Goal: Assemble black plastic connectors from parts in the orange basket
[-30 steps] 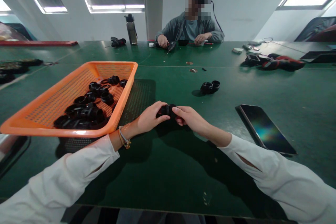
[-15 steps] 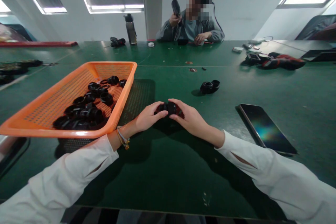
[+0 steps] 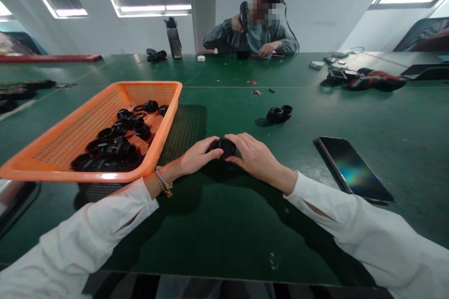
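Note:
A small black plastic part (image 3: 226,147) is held between my two hands above the green table. My left hand (image 3: 200,155) grips its left side between thumb and fingers. On its right side, my right hand (image 3: 254,156) closes thumb and fingertips round it. The part's finer shape is hidden by my fingers and too dark to tell. Left of my hands, an orange basket (image 3: 82,176) contains several black fittings (image 3: 119,149). Another black fitting (image 3: 278,114) lies on the table beyond my right hand.
A phone (image 3: 354,168) lies right of my right hand. Across the green table (image 3: 224,224) sits a person (image 3: 259,32) holding a dark tool (image 3: 244,15). A bottle (image 3: 173,39) stands at the far edge; a black and red object (image 3: 379,80) lies far right.
My right hand has turned slightly and its fingers have shifted on the black part. My left hand keeps its hold. The person opposite has moved the dark tool rightward, closer to the head.

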`<state>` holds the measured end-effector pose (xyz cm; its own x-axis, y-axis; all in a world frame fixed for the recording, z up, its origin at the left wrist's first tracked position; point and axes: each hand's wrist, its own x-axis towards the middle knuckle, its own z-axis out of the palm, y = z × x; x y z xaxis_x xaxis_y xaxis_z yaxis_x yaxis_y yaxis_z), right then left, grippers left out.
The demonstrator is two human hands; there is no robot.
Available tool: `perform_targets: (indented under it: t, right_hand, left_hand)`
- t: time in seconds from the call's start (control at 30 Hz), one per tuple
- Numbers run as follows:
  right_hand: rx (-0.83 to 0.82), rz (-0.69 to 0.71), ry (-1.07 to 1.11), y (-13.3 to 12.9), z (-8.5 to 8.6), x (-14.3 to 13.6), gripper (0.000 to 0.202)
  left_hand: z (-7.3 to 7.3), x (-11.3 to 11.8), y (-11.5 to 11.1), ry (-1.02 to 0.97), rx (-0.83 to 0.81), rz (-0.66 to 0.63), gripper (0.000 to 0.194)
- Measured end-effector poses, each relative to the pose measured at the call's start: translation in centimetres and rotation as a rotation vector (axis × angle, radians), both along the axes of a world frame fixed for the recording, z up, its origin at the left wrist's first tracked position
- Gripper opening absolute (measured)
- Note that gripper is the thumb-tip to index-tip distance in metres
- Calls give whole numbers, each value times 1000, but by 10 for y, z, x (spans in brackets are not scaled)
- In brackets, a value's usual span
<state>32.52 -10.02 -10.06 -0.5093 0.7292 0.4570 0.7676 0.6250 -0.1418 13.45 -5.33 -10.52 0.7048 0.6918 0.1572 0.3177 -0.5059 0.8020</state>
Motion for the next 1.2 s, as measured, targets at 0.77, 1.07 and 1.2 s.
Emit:
perform_targets:
  t: [0.77, 1.07, 1.2]
  right_hand:
    - [-304, -133, 390, -4, -3, -13, 23]
    - [-515, -204, 539, -6, 5, -17, 20]
    - [-626, -206, 638, -6, 7, -20, 21]
  left_hand:
    - [0, 1, -4, 28, 177, 12, 34]
    - [-1, 3, -4, 53, 203, 49, 27]
    - [-1, 3, -3, 52, 219, 47, 25]
